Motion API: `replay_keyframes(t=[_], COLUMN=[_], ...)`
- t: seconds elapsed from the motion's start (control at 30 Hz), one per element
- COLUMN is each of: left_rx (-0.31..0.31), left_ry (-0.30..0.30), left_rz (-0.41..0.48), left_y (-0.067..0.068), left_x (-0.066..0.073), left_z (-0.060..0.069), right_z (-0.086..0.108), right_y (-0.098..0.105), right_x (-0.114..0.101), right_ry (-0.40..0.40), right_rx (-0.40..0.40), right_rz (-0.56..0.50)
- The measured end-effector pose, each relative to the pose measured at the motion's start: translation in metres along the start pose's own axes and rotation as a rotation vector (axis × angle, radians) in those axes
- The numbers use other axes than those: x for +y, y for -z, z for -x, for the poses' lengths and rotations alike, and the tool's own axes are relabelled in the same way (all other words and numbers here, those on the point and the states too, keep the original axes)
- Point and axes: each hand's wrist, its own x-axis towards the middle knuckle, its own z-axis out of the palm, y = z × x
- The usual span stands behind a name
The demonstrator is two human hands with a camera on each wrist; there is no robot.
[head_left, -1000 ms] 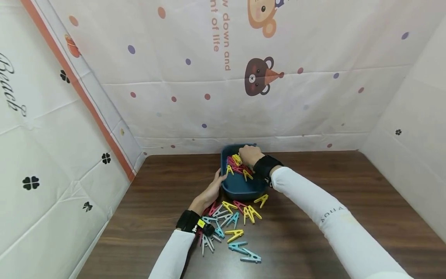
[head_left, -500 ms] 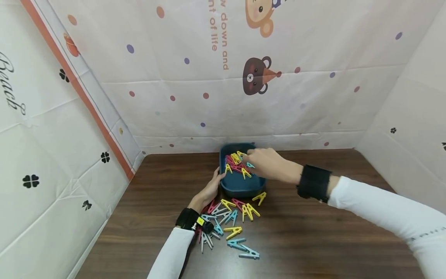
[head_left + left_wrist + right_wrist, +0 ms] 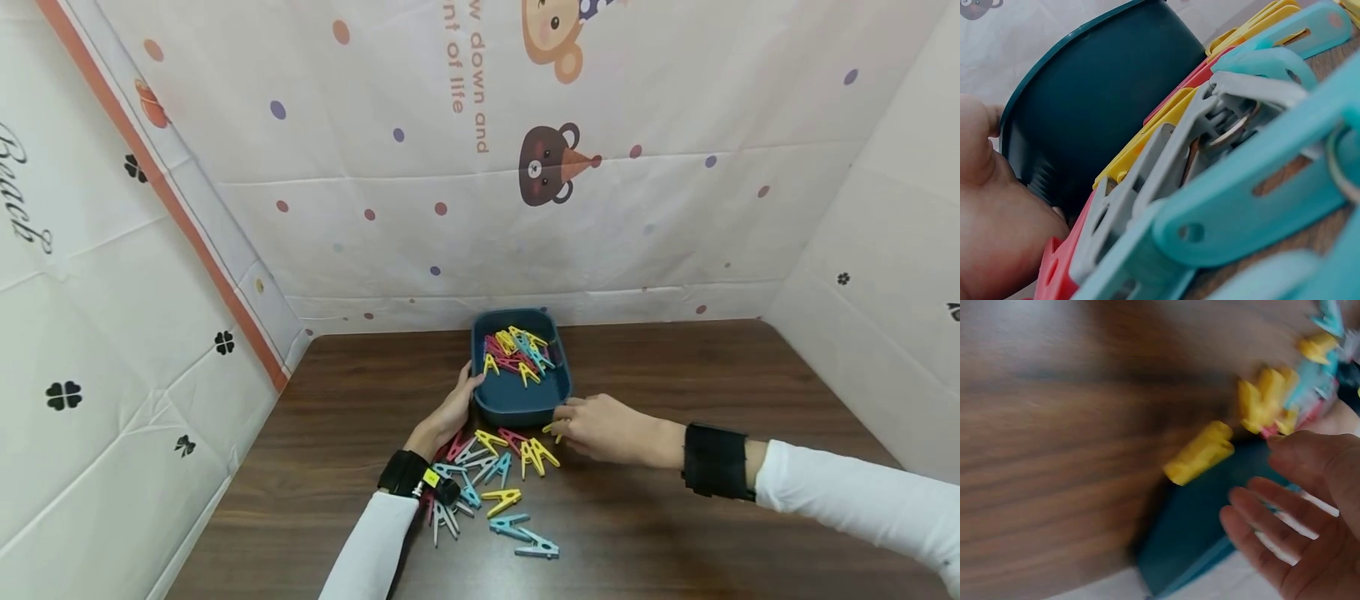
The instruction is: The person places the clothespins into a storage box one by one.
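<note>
A dark teal plastic basin (image 3: 517,406) stands by the back wall, with yellow, red and light blue clothespins (image 3: 510,363) in its far half. My left hand (image 3: 448,410) holds the basin's left side, the thumb at the rim in the left wrist view. Just off the basin's near right corner, my right hand (image 3: 609,428) reaches over a yellow clothespin (image 3: 1199,454). Its fingers are apart and loosely bent, with nothing between them in the blurred right wrist view. Loose clothespins (image 3: 480,462) in red, grey, blue and yellow lie before the basin, some partly behind my left wrist.
Two light blue clothespins (image 3: 537,546) and a yellow one (image 3: 502,500) lie nearer me on the brown wooden table (image 3: 675,533). Printed white cloth (image 3: 360,250) hangs behind the table and along both sides.
My right hand has come out of the basin and moved toward me, down to the table by the yellow clothespin. Light blue clothespins now show in the basin. My left hand stays put.
</note>
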Motion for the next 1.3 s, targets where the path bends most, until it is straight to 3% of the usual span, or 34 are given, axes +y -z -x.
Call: replay_keyframes(t=[0.23, 0.5, 0.87, 1.07, 1.3], left_rx=[-0.006, -0.005, -0.007, 0.0, -0.002], left_ry=[-0.001, -0.008, 0.003, 0.003, 0.006], left_rz=[-0.004, -0.007, -0.007, -0.005, -0.004], left_y=[0.0, -0.001, 0.001, 0.002, 0.0], left_x=[0.001, 0.002, -0.001, 0.0, 0.0], left_z=[0.001, 0.0, -0.002, -0.001, -0.001], right_z=[0.009, 0.013, 0.02, 0.022, 0.006], right_y=[-0.024, -0.032, -0.043, -0.026, 0.021], right_x=[0.002, 0.004, 0.004, 0.02, 0.062], right_ry=[0.034, 0.046, -0.019, -0.047, -0.216], right_rx=[-0.069, -0.09, -0.098, -0.039, 0.037], right_rz=[0.062, 0.047, -0.19, -0.23, -0.203])
